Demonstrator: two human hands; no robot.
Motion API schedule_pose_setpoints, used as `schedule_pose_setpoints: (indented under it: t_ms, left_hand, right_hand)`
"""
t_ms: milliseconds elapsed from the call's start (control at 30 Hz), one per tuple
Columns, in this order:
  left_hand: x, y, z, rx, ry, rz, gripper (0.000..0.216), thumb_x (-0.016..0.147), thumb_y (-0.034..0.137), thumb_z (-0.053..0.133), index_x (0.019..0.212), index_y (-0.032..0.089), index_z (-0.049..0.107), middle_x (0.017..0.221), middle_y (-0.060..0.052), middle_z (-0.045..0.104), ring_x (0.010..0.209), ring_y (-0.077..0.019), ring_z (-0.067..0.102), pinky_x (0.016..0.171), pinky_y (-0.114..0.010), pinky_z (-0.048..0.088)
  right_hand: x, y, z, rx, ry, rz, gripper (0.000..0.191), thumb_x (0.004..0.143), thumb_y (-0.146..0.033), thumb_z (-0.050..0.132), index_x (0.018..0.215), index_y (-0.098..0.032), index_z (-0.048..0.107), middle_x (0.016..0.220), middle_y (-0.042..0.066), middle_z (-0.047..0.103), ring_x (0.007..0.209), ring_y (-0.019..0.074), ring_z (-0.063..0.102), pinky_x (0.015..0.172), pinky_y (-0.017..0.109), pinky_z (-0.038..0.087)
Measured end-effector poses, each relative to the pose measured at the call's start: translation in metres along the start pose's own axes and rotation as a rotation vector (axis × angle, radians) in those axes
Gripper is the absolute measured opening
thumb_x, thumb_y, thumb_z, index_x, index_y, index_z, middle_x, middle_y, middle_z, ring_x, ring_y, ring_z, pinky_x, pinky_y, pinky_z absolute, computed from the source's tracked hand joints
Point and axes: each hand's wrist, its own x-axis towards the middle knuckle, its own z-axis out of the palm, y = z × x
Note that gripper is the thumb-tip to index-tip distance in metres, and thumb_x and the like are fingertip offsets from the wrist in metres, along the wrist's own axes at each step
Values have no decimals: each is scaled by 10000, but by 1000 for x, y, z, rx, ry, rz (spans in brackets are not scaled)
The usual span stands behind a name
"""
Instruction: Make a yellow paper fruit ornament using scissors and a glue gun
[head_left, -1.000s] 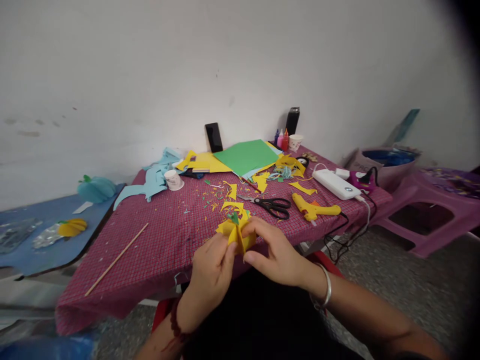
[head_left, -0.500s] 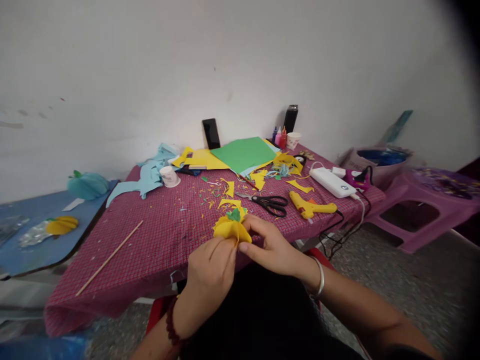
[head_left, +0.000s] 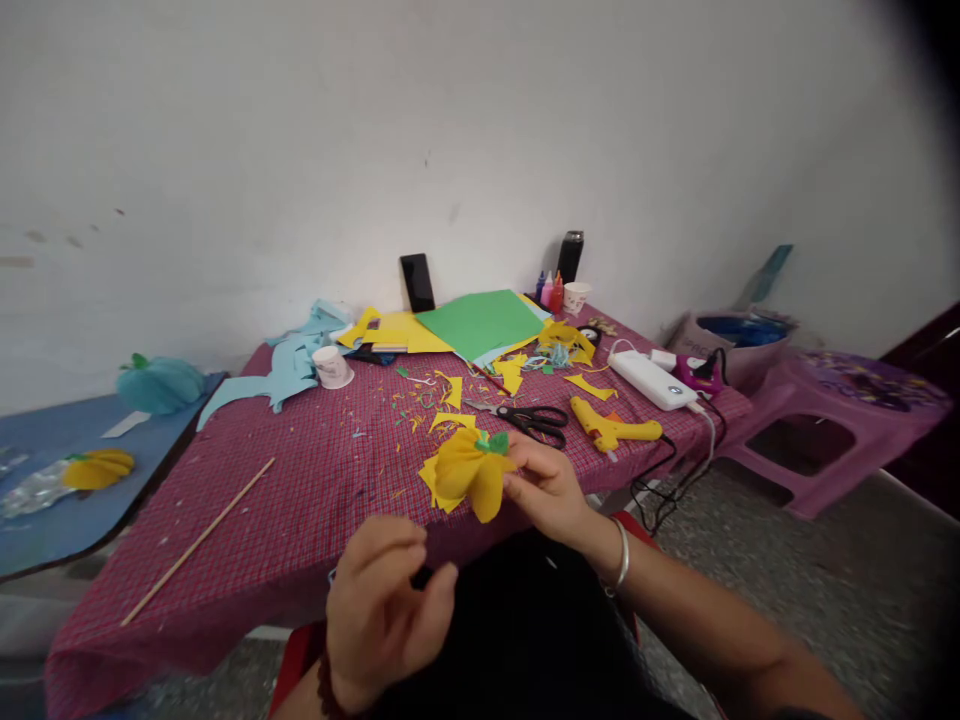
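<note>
A yellow paper pumpkin (head_left: pixel 469 476) with a green stem and leaf is held at its right side by my right hand (head_left: pixel 546 490), thumb and fingers pinching it above the table's front edge. Lower and to the left, my left hand (head_left: pixel 390 600) is apart from it, fingers loosely curved and thumb spread, with nothing in it. Behind the pumpkin lie black-handled scissors (head_left: pixel 534 418) and yellow paper scraps (head_left: pixel 452 420). A yellow glue gun (head_left: pixel 613 428) rests right of the scissors.
A wooden stick (head_left: pixel 199 545) lies at left on the checked tablecloth (head_left: pixel 300 500). Toward the back are a paper cup (head_left: pixel 332 368), green paper (head_left: pixel 484 322), a phone (head_left: pixel 418 283) and a white power bank (head_left: pixel 654 380). A blue pumpkin (head_left: pixel 161 384) sits on the side table.
My left hand has let go of the paper pumpkin and moved down and left, its fingers opening. The pumpkin has turned in my right hand, its stem now pointing right.
</note>
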Motion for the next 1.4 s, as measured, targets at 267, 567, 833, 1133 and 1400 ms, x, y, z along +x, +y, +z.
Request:
schedule_pose_setpoints:
  t_ms: [267,567,833,1133,1400]
  left_hand:
    - [-10,-11,26,-72,-20,-169,301,763,-8,658,1003,162,593,845,-25,628,783,-144,617,671,-268,548]
    - [5,-2,19,70,-35,-14,217,778,-17,654,919,144,616,772,-20,644,687,-117,608,621,-234,529]
    - [-3,-2,21,256,-120,97,189,820,33,634,969,147,655,750,-34,670,660,-142,605,613,-270,505]
    - [1,-7,25,214,-232,-19,164,880,31,507,857,163,601,697,-39,634,660,-147,611,616,-249,501]
    - [-4,-6,29,344,-238,131,170,897,31,490,970,143,595,676,-29,633,569,-140,593,549,-249,476]
  right_hand:
    - [-2,-3,-5,-145,-46,-211,172,960,-295,540,858,-217,655,882,70,710,818,187,667,725,325,535]
    - [-3,-6,-4,-213,-47,-223,126,948,-229,538,863,-223,631,884,65,712,826,185,669,725,327,541]
    - [-1,-16,-1,-329,-28,-251,112,906,-136,560,898,-221,632,899,74,724,816,189,681,716,331,544]
    - [-8,-16,2,-492,-132,-360,262,831,-25,585,1010,-212,623,1011,84,740,903,204,662,799,376,540]
    - [-9,-19,7,-499,-48,-259,203,835,-49,535,921,-216,612,1010,90,704,886,196,658,769,355,522]
